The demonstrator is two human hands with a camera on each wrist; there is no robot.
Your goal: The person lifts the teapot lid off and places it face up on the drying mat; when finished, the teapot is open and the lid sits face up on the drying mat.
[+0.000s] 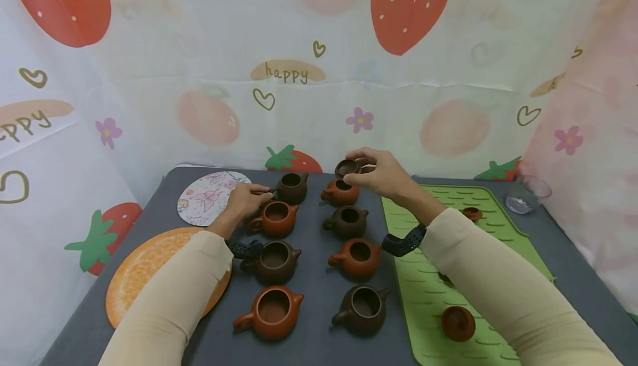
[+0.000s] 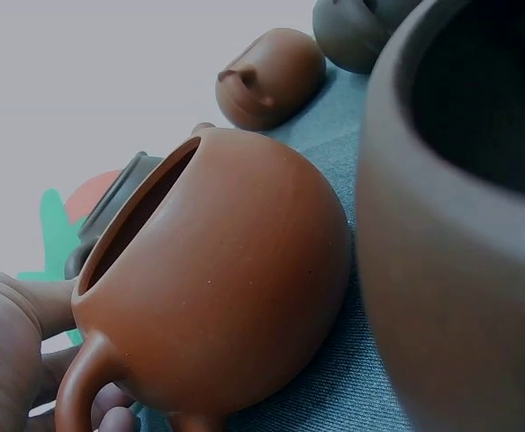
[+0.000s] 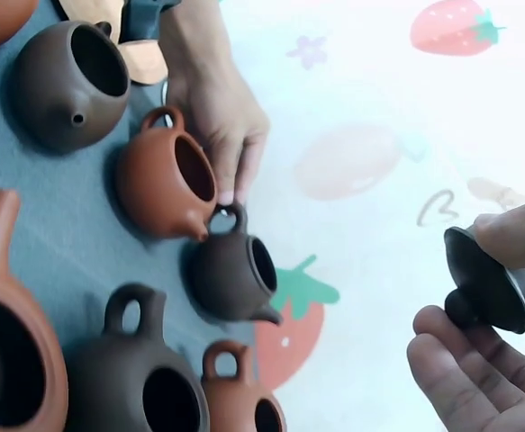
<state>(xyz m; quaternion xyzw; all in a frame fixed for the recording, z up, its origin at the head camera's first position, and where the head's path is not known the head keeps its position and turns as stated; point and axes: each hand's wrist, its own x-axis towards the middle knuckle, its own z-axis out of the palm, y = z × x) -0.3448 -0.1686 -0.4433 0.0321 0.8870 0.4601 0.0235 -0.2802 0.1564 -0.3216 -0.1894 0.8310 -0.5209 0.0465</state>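
Observation:
Lidless clay teapots, brown-red and dark brown by turns, stand in two columns in the head view. At the far end of the left column my left hand (image 1: 241, 202) pinches the handle of a dark teapot (image 1: 292, 187); the right wrist view shows its fingertips at that teapot's handle loop. Just in front of it sits a brown-red teapot (image 1: 279, 219). My right hand (image 1: 381, 175) holds a small dark lid (image 3: 489, 281) in the air, tipped, between thumb and fingers. Below that lid in the head view is the farthest brown-red teapot (image 1: 341, 193) of the right column.
On the right lies a green ridged mat (image 1: 418, 321) bearing a few lids, among them a brown-red lid (image 1: 457, 323); my right sleeve partly covers it. A clear glass (image 1: 528, 194) stands beyond. To the left are a floral round mat (image 1: 206, 200) and an orange round mat (image 1: 144, 272).

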